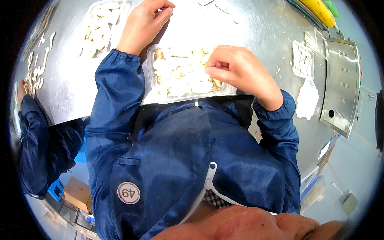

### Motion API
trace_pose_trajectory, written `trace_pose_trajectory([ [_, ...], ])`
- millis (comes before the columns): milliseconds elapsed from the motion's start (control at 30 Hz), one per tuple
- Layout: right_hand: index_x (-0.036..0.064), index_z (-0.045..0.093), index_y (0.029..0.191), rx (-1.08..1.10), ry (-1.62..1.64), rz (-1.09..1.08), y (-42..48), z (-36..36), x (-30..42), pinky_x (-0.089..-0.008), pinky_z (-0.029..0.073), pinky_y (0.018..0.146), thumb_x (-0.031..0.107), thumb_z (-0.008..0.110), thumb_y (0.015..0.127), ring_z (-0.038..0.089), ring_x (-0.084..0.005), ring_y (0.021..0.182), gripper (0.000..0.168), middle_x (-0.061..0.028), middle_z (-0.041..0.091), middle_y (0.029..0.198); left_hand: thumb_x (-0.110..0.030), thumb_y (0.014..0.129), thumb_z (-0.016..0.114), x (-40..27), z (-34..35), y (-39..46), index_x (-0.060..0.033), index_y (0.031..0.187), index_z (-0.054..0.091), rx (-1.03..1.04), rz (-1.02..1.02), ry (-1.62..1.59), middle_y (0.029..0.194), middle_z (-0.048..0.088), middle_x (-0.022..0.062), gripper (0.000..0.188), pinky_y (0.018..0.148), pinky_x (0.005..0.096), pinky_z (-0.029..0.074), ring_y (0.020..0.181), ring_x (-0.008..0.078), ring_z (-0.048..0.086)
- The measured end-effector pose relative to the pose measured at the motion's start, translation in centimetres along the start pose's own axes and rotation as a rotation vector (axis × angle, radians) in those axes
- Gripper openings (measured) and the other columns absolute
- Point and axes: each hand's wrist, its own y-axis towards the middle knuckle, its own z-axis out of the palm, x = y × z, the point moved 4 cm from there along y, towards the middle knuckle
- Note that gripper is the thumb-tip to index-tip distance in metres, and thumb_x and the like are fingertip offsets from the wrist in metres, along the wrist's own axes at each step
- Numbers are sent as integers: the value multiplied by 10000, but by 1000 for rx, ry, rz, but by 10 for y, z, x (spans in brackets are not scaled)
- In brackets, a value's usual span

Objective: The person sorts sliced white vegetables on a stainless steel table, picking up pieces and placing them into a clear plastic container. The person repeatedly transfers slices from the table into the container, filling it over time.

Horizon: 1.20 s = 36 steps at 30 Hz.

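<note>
In front of my body, at the table's near edge, sits a clear plastic tray [152, 87] filled with pale, brown-edged mushroom pieces [177, 73]. My right hand [237, 64] is over the tray's right side, fingers curled close to the pieces; glare and the fingers hide whether it holds one. Beyond the tray's upper left corner, my left hand [145, 25] hovers above the steel table with its thumb against the bent fingers and nothing visible in them. Left of that hand lies a second clear tray [111, 33] of mushroom pieces [97, 28].
Loose slices [39, 70] lie at the far left, beside a co-worker's hand [21, 91]. On the right are a small tray of scraps [303, 61], a white cloth or glove [307, 97] and a steel-cased unit [340, 87]. A yellow roll [318, 10] lies at upper right.
</note>
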Motion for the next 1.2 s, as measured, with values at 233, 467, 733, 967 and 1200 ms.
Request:
trace_pose_trajectory([
  [233, 56, 718, 818, -17, -153, -134, 10, 16, 12, -434, 548, 706, 188, 689, 871, 683, -343, 775, 145, -132, 692, 818, -206, 987, 689, 1, -1, -2, -70, 1121, 753, -8, -26, 0, 972, 708, 72, 201, 731, 297, 527, 783, 178, 640],
  [467, 53, 765, 895, -343, -400, -40, 54, -33, -37, -430, 557, 698, 250, 695, 890, 703, -346, 750, 209, -152, 715, 806, -196, 984, 672, 4, 0, 4, -75, 1112, 761, -14, -23, 84, 976, 692, 83, 197, 752, 327, 532, 811, 226, 643],
  [733, 34, 759, 980, -374, -501, -7, 97, -20, -68, -398, 563, 707, 274, 742, 890, 717, -302, 771, 257, -141, 740, 874, -177, 974, 658, 4, 5, 12, -134, 1165, 765, -62, 138, 227, 1099, 710, 68, 223, 889, 376, 533, 1034, 278, 632],
  [967, 47, 751, 937, -410, -137, 69, 68, -39, -77, -391, 559, 702, 219, 730, 872, 715, -301, 754, 185, -142, 743, 834, -162, 946, 623, -19, 1, 26, 9, 1152, 713, -57, 62, 72, 1187, 684, 206, 282, 1009, 439, 487, 1132, 370, 620],
  [1200, 40, 758, 913, -24, 277, 198, 3, 1, 0, -311, 486, 601, 190, 742, 880, 611, -164, 617, 154, -92, 648, 692, -211, 996, 543, -5, 26, 38, 3, 1365, 594, 127, 278, 170, 1434, 578, 223, 429, 1157, 502, 366, 1355, 441, 491],
])
